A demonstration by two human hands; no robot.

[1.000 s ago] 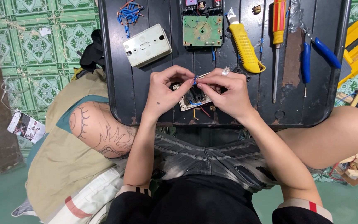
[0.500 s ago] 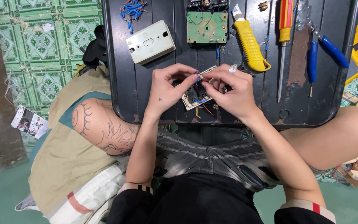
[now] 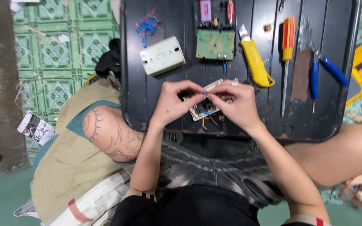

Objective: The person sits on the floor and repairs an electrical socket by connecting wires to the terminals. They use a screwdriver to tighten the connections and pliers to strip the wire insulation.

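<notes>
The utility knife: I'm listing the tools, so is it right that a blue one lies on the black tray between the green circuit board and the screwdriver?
Not quite: the head view shows the utility knife is yellow, not blue. It does lie on the black tray, between the green circuit board and the screwdriver.

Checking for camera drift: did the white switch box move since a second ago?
No. The white switch box sits just as far left of the green circuit board as before; only the view shifted.

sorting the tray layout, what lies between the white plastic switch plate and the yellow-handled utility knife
In the head view, the green circuit board lies between the white plastic switch plate and the yellow-handled utility knife, on the black tray.
</notes>
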